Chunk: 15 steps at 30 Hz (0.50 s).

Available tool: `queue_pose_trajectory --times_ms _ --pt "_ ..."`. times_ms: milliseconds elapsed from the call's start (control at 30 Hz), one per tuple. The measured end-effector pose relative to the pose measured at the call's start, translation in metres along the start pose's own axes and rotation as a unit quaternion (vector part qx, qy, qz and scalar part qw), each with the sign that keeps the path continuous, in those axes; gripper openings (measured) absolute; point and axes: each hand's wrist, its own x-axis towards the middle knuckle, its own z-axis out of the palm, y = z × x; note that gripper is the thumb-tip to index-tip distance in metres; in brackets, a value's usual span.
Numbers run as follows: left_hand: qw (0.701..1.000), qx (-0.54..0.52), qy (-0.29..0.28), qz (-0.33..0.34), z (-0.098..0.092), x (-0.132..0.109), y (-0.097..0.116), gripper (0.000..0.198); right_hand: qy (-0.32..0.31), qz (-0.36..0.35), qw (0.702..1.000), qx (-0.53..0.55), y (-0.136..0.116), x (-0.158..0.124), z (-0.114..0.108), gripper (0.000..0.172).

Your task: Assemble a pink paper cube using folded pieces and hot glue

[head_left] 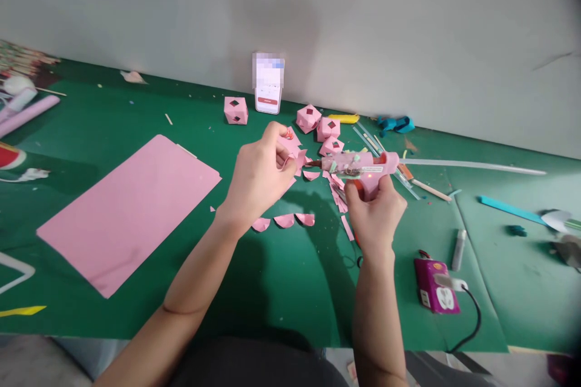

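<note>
1. Key relation: brown nozzle [313, 163] of the pink hot glue gun [354, 163] points left, straight at the folded pink paper piece [299, 160]; tip right at the paper, touching or just short of it, can't tell
2. Left hand [263, 163] is nearer the paper piece: thumb and fingers pinch it, piece sticking out on the nozzle side, partly hidden by the fingers
3. Right hand [376, 208] is wrapped round the gun's handle, below the barrel; finger on trigger area, squeeze or not can't tell
4. Gun's long axis runs roughly left-right across the view; clear glue stick [472, 164] juts out the back, to the right
5. Paper piece location: above the green table [290, 290], mid-view, between the two hands; looks matte, thin, creased, with angled flaps; full shape not visible
6. Gun: pale pink body, greenish bits stuck on barrel, white label, small orange light
7. Nearby: pink paper half-rounds [284, 221] in a row below the paper piece; pink paper polyhedra with diamond cutouts [308, 118] beyond the hands
</note>
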Motion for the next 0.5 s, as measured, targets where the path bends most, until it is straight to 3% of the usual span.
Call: queue_pose_trajectory --times_ms 500 --pt "1.0 -0.011 -0.008 -0.006 0.0001 -0.0001 -0.0014 0.033 -0.02 -0.005 0.998 -0.057 0.002 -0.0001 0.001 0.015"
